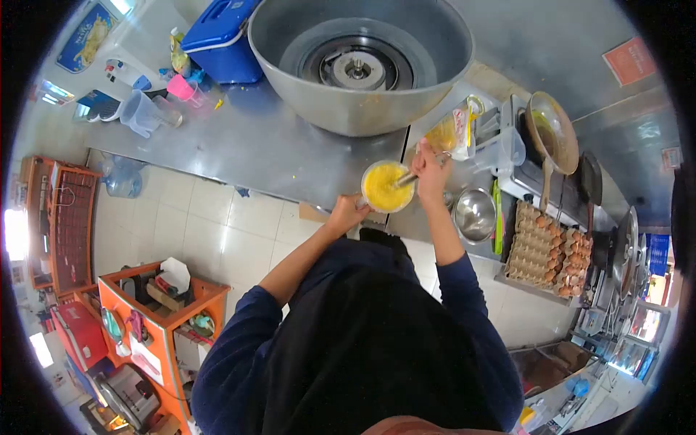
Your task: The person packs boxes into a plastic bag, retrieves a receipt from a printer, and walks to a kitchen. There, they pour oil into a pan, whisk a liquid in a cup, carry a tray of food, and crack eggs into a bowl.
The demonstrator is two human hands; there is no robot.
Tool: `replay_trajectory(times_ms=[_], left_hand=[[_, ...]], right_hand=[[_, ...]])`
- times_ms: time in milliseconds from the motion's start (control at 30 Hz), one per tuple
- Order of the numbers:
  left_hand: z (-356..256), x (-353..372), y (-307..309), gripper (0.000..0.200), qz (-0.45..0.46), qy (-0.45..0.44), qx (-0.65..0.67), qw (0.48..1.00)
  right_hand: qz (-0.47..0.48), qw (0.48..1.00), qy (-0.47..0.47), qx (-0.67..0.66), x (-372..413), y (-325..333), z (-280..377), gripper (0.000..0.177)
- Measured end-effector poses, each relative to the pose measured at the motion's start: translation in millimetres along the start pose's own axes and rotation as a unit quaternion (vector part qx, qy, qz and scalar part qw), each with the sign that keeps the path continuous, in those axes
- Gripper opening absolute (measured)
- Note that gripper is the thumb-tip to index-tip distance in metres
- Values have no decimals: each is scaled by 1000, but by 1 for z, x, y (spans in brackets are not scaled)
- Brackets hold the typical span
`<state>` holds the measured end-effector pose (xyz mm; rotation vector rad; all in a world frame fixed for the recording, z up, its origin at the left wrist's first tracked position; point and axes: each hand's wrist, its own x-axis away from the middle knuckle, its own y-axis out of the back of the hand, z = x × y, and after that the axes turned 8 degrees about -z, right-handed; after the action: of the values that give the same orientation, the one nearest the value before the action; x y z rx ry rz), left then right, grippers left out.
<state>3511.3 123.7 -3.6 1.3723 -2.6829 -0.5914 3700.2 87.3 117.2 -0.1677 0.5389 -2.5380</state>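
Observation:
My left hand point(348, 214) is closed around the handle of a clear jug point(367, 204) at the front edge of the steel counter. Frothy yellow liquid point(383, 186) that looks like beaten egg fills much of it. My right hand point(431, 174) grips a metal whisk point(408, 178), its lower end dipped in the liquid and its wires mostly hidden. Just beyond my right hand lies a plastic pack with yellow contents point(451, 133). A steel bowl point(475, 215) sits to the right of that hand.
A large metal drum point(362, 109) stands behind the jug. Egg trays point(533, 246), a green-handled utensil point(497, 217) and a stove point(516, 177) with a frying pan point(553, 134) are on the right. Leftward stand a blue cooler point(228, 54) and a plastic pitcher point(139, 114).

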Motion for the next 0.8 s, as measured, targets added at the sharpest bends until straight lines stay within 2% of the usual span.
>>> replay_trajectory(times_ms=[33,67,100,167,200,233,300,367,433,467,500,567,600,667,733,800], left_hand=[[6,-2,-2,22,-6,-25,-1,1000],[-10,-3,6,21,25,23,-31,999],[-12,-4,7,21,22,25,-29,999],[-13,-3,9,19,28,49,-4,998],[-13,-2,11,19,32,47,-4,998],[-15,-2,13,18,30,32,-2,999],[-18,-8,14,18,21,18,7,1000],[-26,-5,20,18,29,2,16,999],[-23,-4,22,17,34,14,25,999],[-21,-5,21,16,42,17,33,998],[-19,-7,21,16,43,16,34,998],[-9,-6,17,18,41,15,-10,999],[-3,-3,13,18,40,24,-7,999],[5,-5,12,18,27,-15,35,999],[7,-5,15,19,42,-5,15,999],[4,-10,15,20,51,4,0,999]], right_hand=[[-38,999,2,18,-3,-6,23,34],[-79,996,-3,39,-1,-8,35,34],[-76,996,-4,41,1,-10,33,34],[-166,985,45,-20,8,-9,19,36],[-125,989,69,43,13,-8,-2,38],[-129,988,73,43,14,-8,2,38],[-91,995,-25,26,7,-8,17,38],[-91,995,-8,34,6,-7,31,40],[-152,986,66,3,15,-10,13,45],[-197,978,53,51,15,-20,-10,49],[-198,977,54,51,12,-10,-12,49],[-73,997,0,36,14,-12,23,45],[-59,996,55,24,6,-4,31,45],[-90,994,65,20,12,-4,11,46],[-127,988,84,13,14,-5,7,48],[-91,996,11,-4,8,-5,18,41]])
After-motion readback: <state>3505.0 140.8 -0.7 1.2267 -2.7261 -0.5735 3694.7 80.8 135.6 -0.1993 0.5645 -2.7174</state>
